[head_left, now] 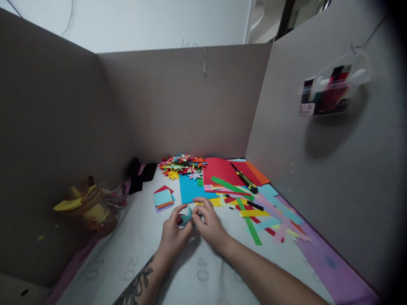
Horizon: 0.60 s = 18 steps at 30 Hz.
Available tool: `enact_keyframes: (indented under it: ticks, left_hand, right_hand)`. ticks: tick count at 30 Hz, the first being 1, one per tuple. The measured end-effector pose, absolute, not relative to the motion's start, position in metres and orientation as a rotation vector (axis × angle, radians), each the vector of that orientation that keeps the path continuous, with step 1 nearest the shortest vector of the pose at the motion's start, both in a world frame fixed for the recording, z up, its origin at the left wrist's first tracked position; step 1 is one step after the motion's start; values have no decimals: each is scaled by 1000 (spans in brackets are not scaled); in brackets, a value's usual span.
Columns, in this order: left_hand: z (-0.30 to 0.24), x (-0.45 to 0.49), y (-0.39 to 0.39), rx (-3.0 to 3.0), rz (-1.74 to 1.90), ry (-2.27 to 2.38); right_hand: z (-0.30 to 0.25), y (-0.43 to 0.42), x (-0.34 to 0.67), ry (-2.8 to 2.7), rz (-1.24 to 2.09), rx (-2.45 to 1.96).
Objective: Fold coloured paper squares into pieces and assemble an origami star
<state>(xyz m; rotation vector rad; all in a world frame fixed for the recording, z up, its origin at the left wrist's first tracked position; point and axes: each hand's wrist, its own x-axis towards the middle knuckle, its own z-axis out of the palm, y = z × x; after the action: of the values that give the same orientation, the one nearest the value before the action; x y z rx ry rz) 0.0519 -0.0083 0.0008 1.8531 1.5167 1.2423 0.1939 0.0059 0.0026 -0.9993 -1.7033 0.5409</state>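
Between both hands is a small folded piece of light blue paper, held just above the white table. My left hand pinches its left side, with the thumb below and the fingers curled behind. On its right side, my right hand grips it between thumb and index finger. The fingers partly cover the folds, so the full shape cannot be made out. Left of the hands lies a stack of small square papers, light blue on top. A larger blue sheet lies just behind the hands.
Folded paper stars are piled at the back. Red sheets carry a yellow-black utility knife. Cut paper strips are scattered on the right. A brown pot stands left; a clear container hangs on the right wall.
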Motion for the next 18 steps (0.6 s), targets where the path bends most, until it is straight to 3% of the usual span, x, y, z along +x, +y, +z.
enact_keyframes:
  ticks: [9,18]
  left_hand:
    - [4,54,-5,1652,1177,1460]
    - [7,55,0,1412,1186,1377]
  right_hand:
    - [0,14,194,-1378,1160,-987]
    - [-1,15,197,-1429,1087,-996]
